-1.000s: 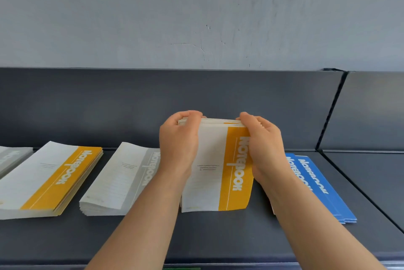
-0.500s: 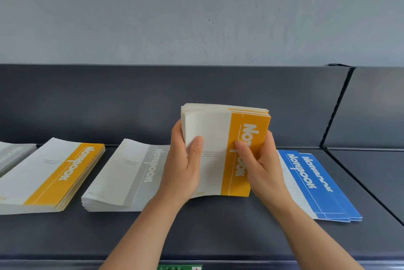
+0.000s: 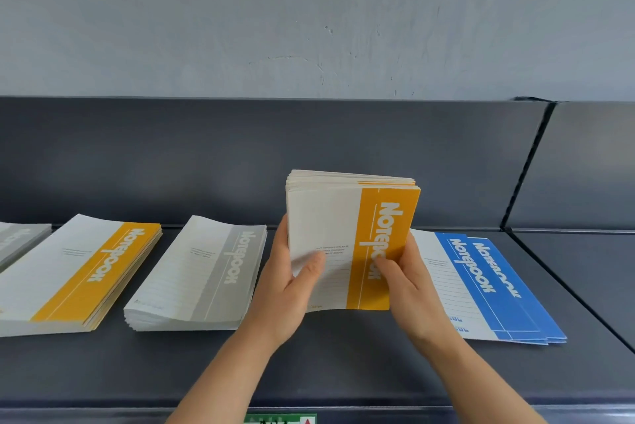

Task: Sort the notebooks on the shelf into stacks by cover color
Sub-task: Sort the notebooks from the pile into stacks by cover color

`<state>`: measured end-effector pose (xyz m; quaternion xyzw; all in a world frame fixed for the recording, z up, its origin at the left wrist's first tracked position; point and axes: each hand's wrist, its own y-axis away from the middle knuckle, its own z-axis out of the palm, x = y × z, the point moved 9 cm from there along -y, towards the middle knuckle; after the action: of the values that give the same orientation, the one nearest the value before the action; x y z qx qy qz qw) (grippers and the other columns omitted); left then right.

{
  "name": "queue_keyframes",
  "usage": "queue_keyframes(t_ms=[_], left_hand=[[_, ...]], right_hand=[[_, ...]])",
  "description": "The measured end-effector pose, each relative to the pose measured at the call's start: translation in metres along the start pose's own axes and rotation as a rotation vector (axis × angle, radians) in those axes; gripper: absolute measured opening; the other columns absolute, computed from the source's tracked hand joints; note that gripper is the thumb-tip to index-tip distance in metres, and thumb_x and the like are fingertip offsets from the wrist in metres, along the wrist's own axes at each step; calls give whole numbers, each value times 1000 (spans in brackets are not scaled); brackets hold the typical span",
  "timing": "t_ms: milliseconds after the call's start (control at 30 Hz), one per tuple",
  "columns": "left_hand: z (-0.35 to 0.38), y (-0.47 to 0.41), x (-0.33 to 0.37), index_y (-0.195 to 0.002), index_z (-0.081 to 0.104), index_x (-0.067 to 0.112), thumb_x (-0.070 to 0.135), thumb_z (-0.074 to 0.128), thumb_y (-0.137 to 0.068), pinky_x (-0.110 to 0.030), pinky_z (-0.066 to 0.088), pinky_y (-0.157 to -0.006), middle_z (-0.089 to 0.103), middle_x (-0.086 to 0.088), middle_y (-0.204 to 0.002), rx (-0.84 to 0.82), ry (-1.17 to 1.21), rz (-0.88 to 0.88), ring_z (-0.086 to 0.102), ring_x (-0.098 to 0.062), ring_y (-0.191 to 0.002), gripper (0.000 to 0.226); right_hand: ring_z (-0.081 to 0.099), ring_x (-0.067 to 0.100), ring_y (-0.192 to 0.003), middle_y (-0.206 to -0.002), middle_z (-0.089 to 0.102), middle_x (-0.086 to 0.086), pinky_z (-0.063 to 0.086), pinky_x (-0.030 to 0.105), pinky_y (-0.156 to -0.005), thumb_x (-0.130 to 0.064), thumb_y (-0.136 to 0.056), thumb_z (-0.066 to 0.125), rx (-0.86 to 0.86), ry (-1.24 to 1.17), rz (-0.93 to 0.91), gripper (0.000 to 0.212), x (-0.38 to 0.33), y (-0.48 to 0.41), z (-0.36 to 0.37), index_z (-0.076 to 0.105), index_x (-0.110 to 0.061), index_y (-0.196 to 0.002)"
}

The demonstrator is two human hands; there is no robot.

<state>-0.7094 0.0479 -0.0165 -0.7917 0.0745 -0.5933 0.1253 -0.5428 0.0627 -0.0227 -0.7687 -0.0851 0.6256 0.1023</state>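
Both hands grip one bundle [image 3: 330,231] of notebooks between them. The left hand [image 3: 285,293] holds its left edge, thumb [image 3: 309,265] laid across the white part of the front cover and fingers hidden behind. The right hand [image 3: 412,289] holds the right edge, thumb pressed on the orange band and fingers likewise behind. The bundle stands nearly upright with its front cover facing the camera, the white word "Notebook" running down the band. Its top edges are fanned a little, so several notebooks show. The lower edge of the front cover curls slightly, and whether the bundle touches the shelf [image 3: 343,365] cannot be told. It sits in the middle of the dark grey shelf, in the gap between two lying stacks. Just to its left lies the grey stack [image 3: 202,276], thick, its top cover white with a grey band. Just to its right, partly behind the right hand, lies the blue stack [image 3: 488,289], thin and fanned so that three blue bands show. Further left lies the orange stack [image 3: 79,272], thick, with the same cover as the bundle. At the far left edge more grey notebooks [image 3: 17,238] are cut off by the frame. A dark back panel [image 3: 206,159] rises behind the shelf, with a pale wall [image 3: 309,11] above it. A seam divides off another shelf section [image 3: 584,252] on the right. A green label [image 3: 280,419] shows on the front lip.
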Motion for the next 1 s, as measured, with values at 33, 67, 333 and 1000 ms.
queue_keyframes(t_ms=[33, 67, 333, 1000], left_hand=[[1, 0, -4, -138, 24, 45, 46, 52, -89, -1, 43, -72, 42, 32, -131, -7, -25, -9, 42, 14, -116, 57], [2, 0, -6, -138, 23, 45, 37, 53, -92, 2, 42, -72, 40, 31, -132, -14, -57, -16, 42, 13, -115, 56], [5, -5, -11, -144, 7, 36, 22, 41, -100, 3, 32, -82, 29, 14, -144, -20, -254, -51, 29, 4, -122, 58], [-15, -10, -32, -116, 58, 23, 15, 53, -96, -18, 48, -62, 65, 8, -115, -30, -106, -398, 60, -17, -104, 23]], right_hand=[[53, -10, -100, -103, 56, -33, 41, 14, -76, -25, -97, 47, 7, 18, 11, 27, 3, 1, 0, 43, -46, -113], [54, -6, -102, -105, 55, -32, 42, 16, -78, -26, -97, 47, 11, 38, 20, 27, 4, 2, 1, 42, -45, -114], [54, 5, -98, -102, 52, -23, 42, 13, -71, -29, -97, 45, 34, 189, 31, 17, 3, -1, -6, 38, -36, -111], [60, 17, -97, -114, 59, -5, 50, 27, -70, -29, -95, 51, -158, 311, 392, 29, 35, -15, -5, 46, -24, -124]])
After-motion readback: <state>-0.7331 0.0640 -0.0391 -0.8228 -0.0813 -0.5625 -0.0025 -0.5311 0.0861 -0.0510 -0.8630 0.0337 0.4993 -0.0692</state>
